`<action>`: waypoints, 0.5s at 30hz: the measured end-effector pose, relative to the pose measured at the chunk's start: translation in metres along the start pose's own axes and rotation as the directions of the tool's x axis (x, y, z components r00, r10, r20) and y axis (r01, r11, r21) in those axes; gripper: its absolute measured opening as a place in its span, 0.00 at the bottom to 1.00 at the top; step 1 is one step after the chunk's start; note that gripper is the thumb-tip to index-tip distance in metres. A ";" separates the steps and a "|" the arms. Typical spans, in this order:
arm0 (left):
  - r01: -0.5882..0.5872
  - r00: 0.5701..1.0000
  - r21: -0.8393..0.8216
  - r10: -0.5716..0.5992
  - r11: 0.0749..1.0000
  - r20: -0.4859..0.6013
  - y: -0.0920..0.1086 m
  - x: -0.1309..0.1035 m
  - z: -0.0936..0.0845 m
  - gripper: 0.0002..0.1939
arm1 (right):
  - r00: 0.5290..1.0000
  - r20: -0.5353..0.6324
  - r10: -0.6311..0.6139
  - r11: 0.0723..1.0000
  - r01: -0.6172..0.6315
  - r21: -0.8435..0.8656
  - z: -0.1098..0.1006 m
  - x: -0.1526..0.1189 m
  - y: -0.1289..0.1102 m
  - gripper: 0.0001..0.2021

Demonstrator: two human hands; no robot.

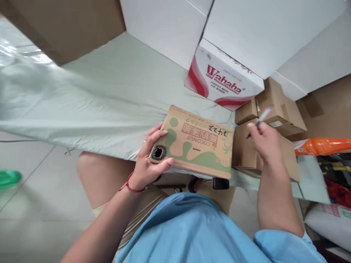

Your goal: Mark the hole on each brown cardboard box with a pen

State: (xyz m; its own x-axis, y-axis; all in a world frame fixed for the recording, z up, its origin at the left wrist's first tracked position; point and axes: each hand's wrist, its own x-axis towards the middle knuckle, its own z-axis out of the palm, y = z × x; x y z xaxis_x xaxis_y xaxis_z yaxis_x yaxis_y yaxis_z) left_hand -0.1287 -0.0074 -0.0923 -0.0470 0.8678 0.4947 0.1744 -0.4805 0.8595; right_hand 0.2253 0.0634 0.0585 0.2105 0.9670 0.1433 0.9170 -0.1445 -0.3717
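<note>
A brown cardboard box (196, 144) with green splashes and upside-down "COCONUT" print lies at the front edge of the cloth-covered table. Handwritten digits in black stand on its top near the right end. My left hand (150, 157) grips the left end of this box, thumb on top near a dark-rimmed hole in the corner. Raised to the right of the box, my right hand (264, 140) holds a pen (263, 117) between thumb and fingers. The pen is blurred and does not touch the box.
Behind stands a white and red Wahaha carton (223, 78) against large white boxes (246, 29). Several plain cardboard boxes (282, 109) are stacked at the right, beside an orange bottle (320, 146). A large brown box (65, 25) is at the back left of the table (68, 102).
</note>
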 end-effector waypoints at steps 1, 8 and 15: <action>0.008 1.000 0.009 -0.008 1.000 0.002 0.000 0.000 0.000 0.33 | 0.991 0.135 0.025 0.973 0.007 -0.231 0.000 -0.005 0.007 0.17; 0.103 0.994 0.070 -0.105 0.992 0.028 0.006 0.000 -0.003 0.32 | 0.937 0.322 0.136 0.770 0.105 -0.630 0.032 -0.021 -0.007 0.16; 0.108 0.994 0.064 -0.108 0.992 0.004 0.007 -0.001 -0.001 0.30 | 0.944 0.324 0.060 0.785 0.156 -0.600 0.010 -0.056 -0.010 0.22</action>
State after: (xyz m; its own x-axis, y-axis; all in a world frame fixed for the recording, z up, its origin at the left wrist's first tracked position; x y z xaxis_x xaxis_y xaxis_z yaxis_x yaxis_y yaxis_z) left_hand -0.1285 -0.0113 -0.0870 -0.0621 0.9151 0.3984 0.2307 -0.3752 0.8978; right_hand 0.2009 0.0124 0.0446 0.1436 0.9724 -0.1837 0.9557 -0.0881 0.2808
